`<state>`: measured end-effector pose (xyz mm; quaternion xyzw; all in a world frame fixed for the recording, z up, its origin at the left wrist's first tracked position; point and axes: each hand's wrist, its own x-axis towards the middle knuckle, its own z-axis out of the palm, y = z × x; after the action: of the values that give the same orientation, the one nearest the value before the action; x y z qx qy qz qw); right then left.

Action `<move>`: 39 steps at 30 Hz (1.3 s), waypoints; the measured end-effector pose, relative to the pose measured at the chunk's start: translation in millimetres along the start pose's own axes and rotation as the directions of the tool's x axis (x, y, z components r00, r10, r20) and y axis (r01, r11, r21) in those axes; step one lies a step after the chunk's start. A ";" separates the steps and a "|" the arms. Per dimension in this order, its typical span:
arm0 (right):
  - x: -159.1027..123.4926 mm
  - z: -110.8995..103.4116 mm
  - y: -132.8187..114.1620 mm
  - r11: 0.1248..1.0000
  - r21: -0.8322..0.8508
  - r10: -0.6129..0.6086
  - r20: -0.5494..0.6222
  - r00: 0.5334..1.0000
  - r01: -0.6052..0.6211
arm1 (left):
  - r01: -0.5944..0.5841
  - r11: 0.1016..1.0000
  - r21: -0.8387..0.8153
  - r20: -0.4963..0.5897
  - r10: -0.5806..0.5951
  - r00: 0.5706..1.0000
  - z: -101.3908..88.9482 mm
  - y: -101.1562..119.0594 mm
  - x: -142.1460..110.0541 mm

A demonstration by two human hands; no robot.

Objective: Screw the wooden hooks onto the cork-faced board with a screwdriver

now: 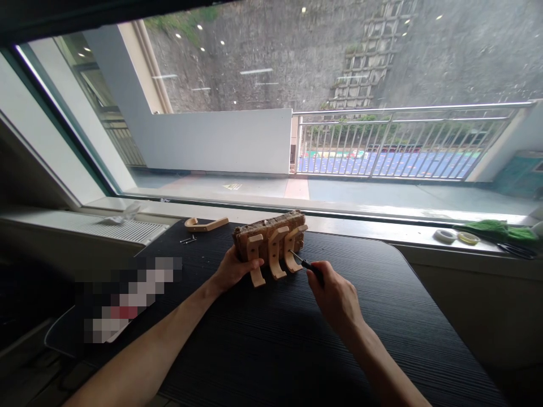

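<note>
A rough brown wooden block (263, 230) is tilted up on the dark table, with three pale wooden hooks (275, 254) side by side on its front face. My left hand (232, 270) is closed around the block's left end, the thumb lying across the leftmost hook (255, 260). In my right hand (336, 291) is a screwdriver (311, 268) with a black handle. Its thin shaft points left to the rightmost hook (292, 253), and the tip meets that hook near a hole. Whether a screw sits under the tip is too small to tell.
Another wooden hook (206, 225) lies at the table's back left, near several small screws (188, 240). A blurred-out flat item (136, 299) is on the left. Tape rolls (445, 236) and a green cloth (487, 229) rest on the right windowsill, behind the black table (360, 249).
</note>
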<state>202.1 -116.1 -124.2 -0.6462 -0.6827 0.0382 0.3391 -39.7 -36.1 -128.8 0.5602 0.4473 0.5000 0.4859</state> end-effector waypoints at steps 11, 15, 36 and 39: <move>0.6 -2.4 -1.4 0.993 -0.016 0.122 0.079 0.989 -0.121 | -0.013 1.000 -0.003 0.001 0.013 1.000 0.8 -1.0 -0.3; -2.2 -3.1 -8.0 0.997 -0.079 -0.002 0.044 0.999 0.006 | -0.027 1.000 0.002 0.013 0.027 1.000 0.9 -0.6 -0.4; -1.8 -0.4 -6.1 0.998 0.020 0.066 0.064 0.996 -0.067 | -0.018 1.000 -0.004 0.012 0.018 1.000 0.4 -3.2 1.2; -3.6 -1.5 -8.7 0.996 -0.069 -0.052 0.018 0.998 0.053 | -0.027 1.000 0.000 0.009 0.027 1.000 0.3 -4.6 1.7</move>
<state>195.2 -121.4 -120.3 -0.6391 -0.7031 0.0108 0.3117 -39.3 -33.8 -133.1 0.5682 0.4376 0.5040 0.4812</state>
